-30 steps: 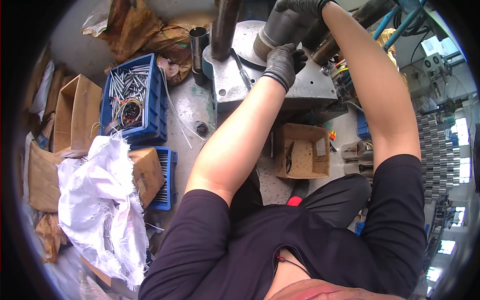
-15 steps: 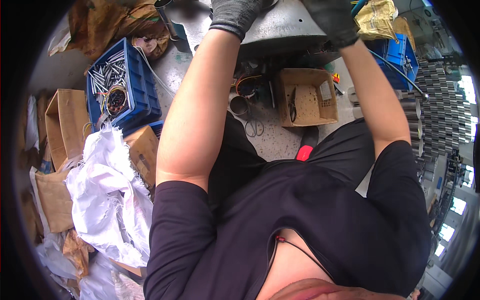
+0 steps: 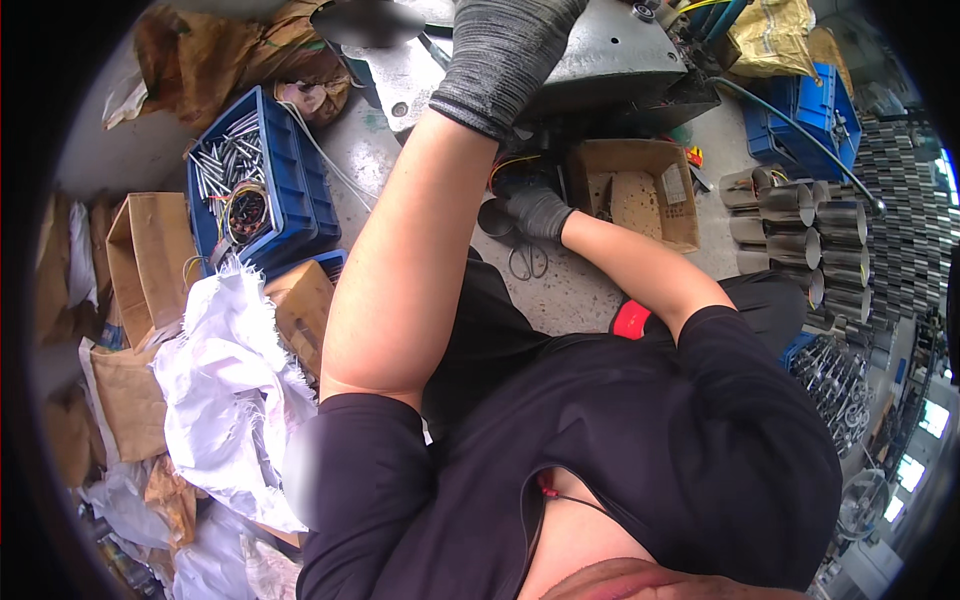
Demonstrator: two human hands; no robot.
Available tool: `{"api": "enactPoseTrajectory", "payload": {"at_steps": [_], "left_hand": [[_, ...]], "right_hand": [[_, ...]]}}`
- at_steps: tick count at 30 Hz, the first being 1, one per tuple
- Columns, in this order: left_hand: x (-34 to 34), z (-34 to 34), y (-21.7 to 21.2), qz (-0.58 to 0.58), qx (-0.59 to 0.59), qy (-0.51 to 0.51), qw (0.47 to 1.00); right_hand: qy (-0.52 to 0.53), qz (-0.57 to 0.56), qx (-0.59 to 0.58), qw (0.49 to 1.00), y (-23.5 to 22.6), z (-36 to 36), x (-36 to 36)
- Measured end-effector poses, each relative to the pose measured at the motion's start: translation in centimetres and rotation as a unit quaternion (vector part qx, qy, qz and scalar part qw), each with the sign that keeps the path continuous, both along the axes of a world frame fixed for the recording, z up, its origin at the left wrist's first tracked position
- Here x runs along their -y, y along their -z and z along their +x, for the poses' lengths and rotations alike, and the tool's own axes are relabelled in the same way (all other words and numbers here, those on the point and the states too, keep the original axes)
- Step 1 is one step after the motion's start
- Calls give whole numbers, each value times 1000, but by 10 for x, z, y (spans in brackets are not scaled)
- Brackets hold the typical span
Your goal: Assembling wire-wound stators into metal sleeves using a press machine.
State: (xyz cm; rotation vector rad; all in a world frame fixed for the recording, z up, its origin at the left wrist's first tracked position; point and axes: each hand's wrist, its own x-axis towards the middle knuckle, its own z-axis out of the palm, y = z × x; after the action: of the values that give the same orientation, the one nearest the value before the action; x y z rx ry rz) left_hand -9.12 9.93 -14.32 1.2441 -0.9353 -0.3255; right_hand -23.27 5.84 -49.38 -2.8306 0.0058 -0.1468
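Note:
My left hand (image 3: 510,65), in a grey knit glove, reaches up over the bare metal machine plate (image 3: 600,45). Its fingers run past the top of the view, so their hold is hidden. Below the plate my right hand (image 3: 541,212), gloved too, is low by the floor. Close to its fingers are a short metal cylinder (image 3: 494,218) and some thin wires (image 3: 515,160). Shadow blurs those fingertips, and I cannot make out whether they grip anything. Dark-handled scissors (image 3: 527,262) lie on the floor just nearer to me.
A cardboard box (image 3: 682,215) stands right of my right hand. To the left is a blue crate (image 3: 305,190) holding metal rods and a wound coil (image 3: 247,212). White sacking (image 3: 225,370) lies nearer. Metal tubes (image 3: 790,205) and a blue bin (image 3: 800,115) are at right.
My right hand has left the machine's top and come down to the floor beside the metal cylinder. My left hand stays over the plate, shifted slightly right in view.

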Motion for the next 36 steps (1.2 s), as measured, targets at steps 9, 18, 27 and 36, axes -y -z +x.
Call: {"api": "enactPoseTrajectory", "payload": {"at_steps": [9,18,27,36], "left_hand": [[1,-4,-10,-13,-50,34,998],[-11,7,-4,16,119,-63,991],[-17,-12,-15,337,332,70,878],[-3,-32,32,380,299,111,869]], "right_hand": [[56,9,-94,994,100,61,46],[68,-28,-194,978,-101,20,81],[215,266,-126,931,-277,-70,96],[251,475,101,837,-314,-96,83]]}}
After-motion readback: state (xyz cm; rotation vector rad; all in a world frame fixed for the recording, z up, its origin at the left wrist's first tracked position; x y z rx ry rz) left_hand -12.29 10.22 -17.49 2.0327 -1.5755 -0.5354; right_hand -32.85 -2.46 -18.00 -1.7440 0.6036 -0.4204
